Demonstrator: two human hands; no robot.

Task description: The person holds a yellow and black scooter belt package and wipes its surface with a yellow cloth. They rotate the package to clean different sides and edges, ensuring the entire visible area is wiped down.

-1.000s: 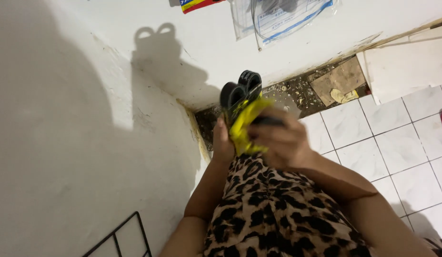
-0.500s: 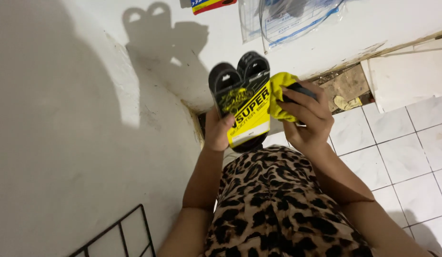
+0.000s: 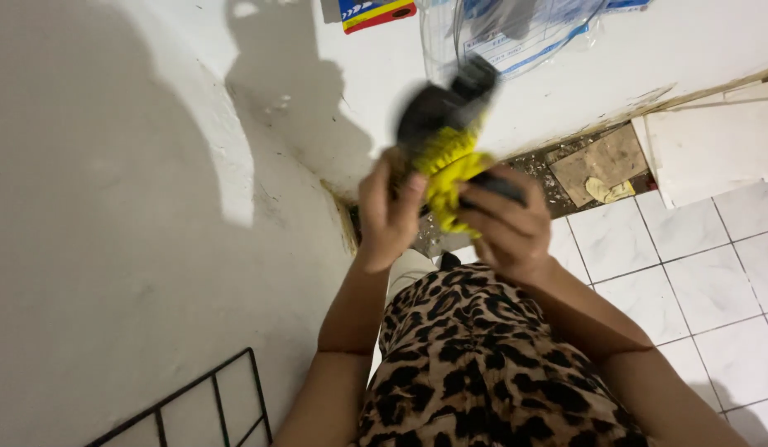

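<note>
A person looks down past a leopard-print garment [image 3: 492, 364] at their own two bare hands, raised in front of a white wall. At bottom left, the corner of a black wire rack [image 3: 194, 406] leans by the wall.

The left hand [image 3: 388, 211] and right hand [image 3: 504, 223] together hold a crumpled yellow package [image 3: 450, 170] with two black round items [image 3: 442, 103] sticking out of its top. The left fingers [image 3: 409, 199] wrap the package's side; the right hand's fingers close over its front, also pinching a small dark piece [image 3: 492, 186]. The package sits between the hands, above the floor, well apart from everything else.

It looks as if the package is being worked open or squeezed; a firm two-handed hold seems called for.

Farther off: a white tiled floor [image 3: 698, 273], broken debris along the wall's foot [image 3: 599, 165], and clear plastic bags [image 3: 516, 33] hanging above.

The package and black items are motion-blurred, so their exact kind is hard to tell.
</note>
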